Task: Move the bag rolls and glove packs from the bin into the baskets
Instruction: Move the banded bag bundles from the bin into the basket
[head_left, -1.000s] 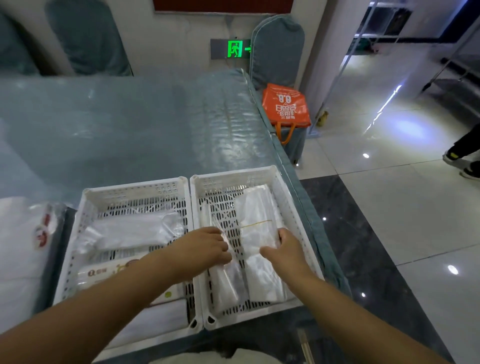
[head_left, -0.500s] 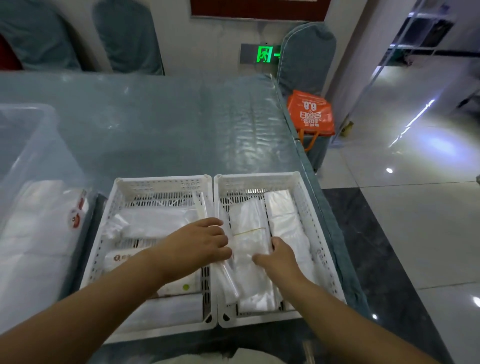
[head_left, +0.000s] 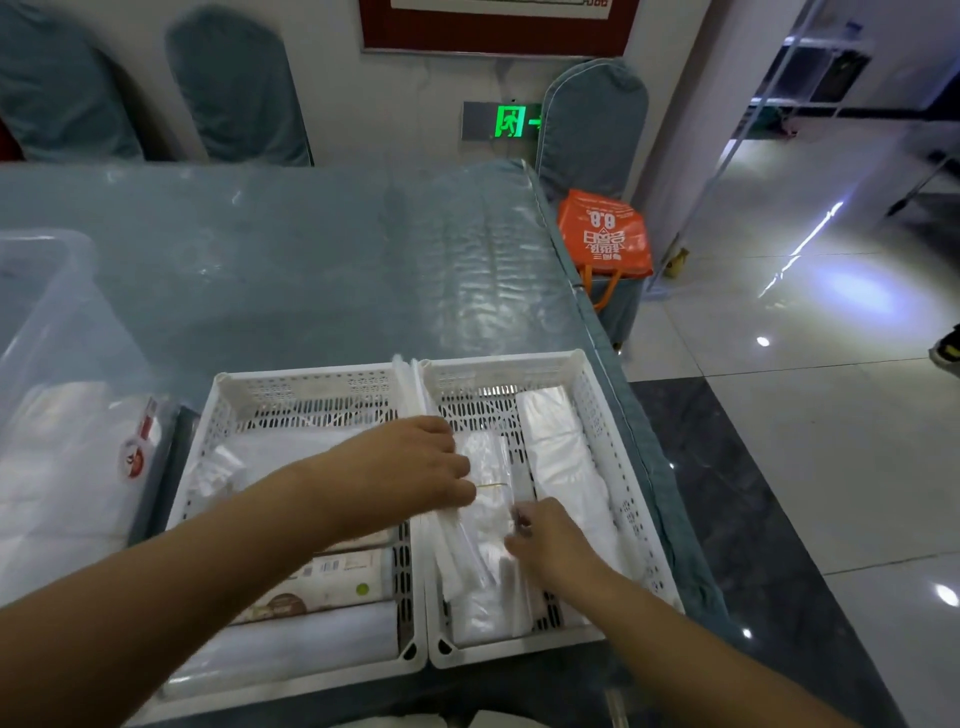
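Where the head view looks down on the tabletop (head_left: 291, 270), two white perforated baskets stand side by side, walls touching, at its near right edge. Right basket (head_left: 597, 410): two clear plastic packs counted. The banded pack (head_left: 485, 525) lies along the basket's left half, long axis running from the near wall toward the far wall, with a thin yellow band across its middle. A second clear pack (head_left: 563, 462) lies parallel and just beside it on the right.

Left hand (head_left: 415, 462): reaches across the shared wall, fingers curled, fingertips on the banded pack's left edge at the band; whether the grip closes round the pack cannot be told. Right hand (head_left: 545, 540): rests on the pack's right edge nearer the viewer, fingers bent against the plastic; the frame is blurred there and its grip cannot be told either.

Left basket (head_left: 228, 415): three items counted, all with long axes crosswise. A clear pack (head_left: 280, 447) lies at the far end, a printed pack (head_left: 322, 582) in the middle, partly under the left forearm, and a white roll (head_left: 291, 649) at the near wall.

One clear bin (head_left: 47, 312) stands at the left, with white packs inside; their count is not legible.
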